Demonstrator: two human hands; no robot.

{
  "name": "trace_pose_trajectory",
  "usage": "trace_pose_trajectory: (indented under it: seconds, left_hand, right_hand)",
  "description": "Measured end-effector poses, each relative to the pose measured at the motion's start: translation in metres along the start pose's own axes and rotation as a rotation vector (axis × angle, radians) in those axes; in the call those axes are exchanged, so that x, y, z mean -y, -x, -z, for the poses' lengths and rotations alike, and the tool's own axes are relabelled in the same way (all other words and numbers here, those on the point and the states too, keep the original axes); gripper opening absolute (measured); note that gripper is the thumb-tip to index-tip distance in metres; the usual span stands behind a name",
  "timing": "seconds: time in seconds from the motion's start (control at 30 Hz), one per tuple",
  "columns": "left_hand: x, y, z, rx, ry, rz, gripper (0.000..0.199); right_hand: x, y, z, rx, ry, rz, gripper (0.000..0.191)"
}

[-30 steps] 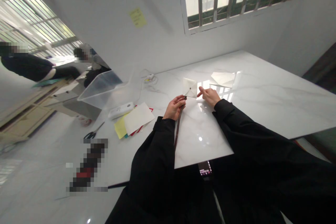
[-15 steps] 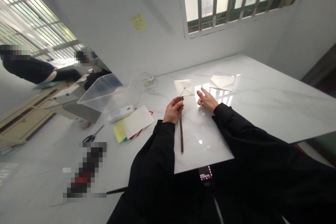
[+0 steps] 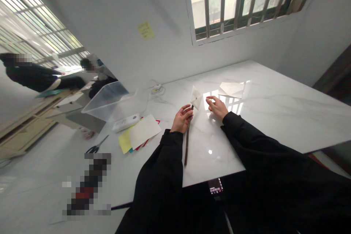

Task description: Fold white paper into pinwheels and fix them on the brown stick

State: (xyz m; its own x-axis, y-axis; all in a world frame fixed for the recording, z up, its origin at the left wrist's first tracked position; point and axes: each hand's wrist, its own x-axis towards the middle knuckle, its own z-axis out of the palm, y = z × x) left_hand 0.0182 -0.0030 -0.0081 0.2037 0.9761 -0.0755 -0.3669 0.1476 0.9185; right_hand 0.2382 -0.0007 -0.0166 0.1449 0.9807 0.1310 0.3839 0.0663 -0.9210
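Well, from my remote seat the long white worktop (image 3: 276, 124) takes up most of the view, with a clear plastic box (image 3: 105, 103) near its far left edge and a stack of paper sheets (image 3: 144, 130) closer in. The left grip (image 3: 181, 119) is closed around a thin dark stick (image 3: 188, 140), which stands tilted; I can't tell whether its lower end touches the worktop. A folded white paper square (image 3: 196, 97) sits at the stick's top. The right grip (image 3: 217, 108) is open, fingers loosely curled, just beside the paper without touching it. I'd worry most about the paper: a careless finger could crease it, and a loose hold could let the stick slip and fall.
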Motion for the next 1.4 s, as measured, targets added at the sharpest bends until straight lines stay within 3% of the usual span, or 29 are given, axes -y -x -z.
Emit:
trace_pose_trajectory:
  seconds: [0.23, 0.37, 0.43, 0.73, 0.8, 0.97, 1.03, 1.13, 1.2, 1.27, 1.4]
  left_hand:
    - [-0.001, 0.002, -0.002, 0.074, -0.059, 0.026, 0.061]
    - [-0.001, 0.003, -0.002, 0.056, -0.05, 0.016, 0.06]
    - [-0.001, 0.002, -0.002, 0.037, -0.043, 0.012, 0.06]
    - [-0.002, 0.004, -0.003, 0.042, -0.04, 0.024, 0.058]
    - [-0.002, 0.004, -0.003, 0.036, -0.045, 0.026, 0.057]
    - [-0.002, 0.003, -0.002, 0.052, -0.046, 0.031, 0.057]
    - [-0.002, 0.003, -0.002, 0.055, -0.039, 0.028, 0.058]
    - [-0.001, 0.002, -0.001, 0.05, -0.018, 0.022, 0.06]
    - [-0.001, 0.001, -0.001, 0.045, -0.005, 0.017, 0.06]
    - [-0.001, 0.001, -0.001, 0.042, -0.003, 0.013, 0.06]
    - [-0.001, 0.002, -0.002, 0.042, -0.012, 0.016, 0.058]
  right_hand:
    - [0.001, -0.001, 0.01, -0.145, 0.205, 0.154, 0.077]
    - [-0.001, -0.003, 0.011, 0.047, 0.434, 0.084, 0.032]
    - [-0.002, -0.003, 0.01, 0.104, 0.483, 0.073, 0.029]
    - [-0.002, -0.001, 0.006, 0.047, 0.409, 0.083, 0.022]
    - [-0.002, -0.001, 0.006, 0.006, 0.364, 0.075, 0.028]
    - [0.003, 0.0, 0.009, -0.118, 0.199, 0.096, 0.074]
    - [0.006, -0.001, 0.009, -0.062, 0.139, 0.067, 0.073]
    - [0.008, 0.0, 0.008, 0.214, 0.167, 0.043, 0.035]
    - [0.008, 0.002, 0.006, 0.311, 0.232, 0.079, 0.039]
    - [0.008, 0.003, 0.004, 0.289, 0.264, 0.116, 0.046]
    - [0.008, 0.005, 0.003, 0.266, 0.266, 0.128, 0.044]
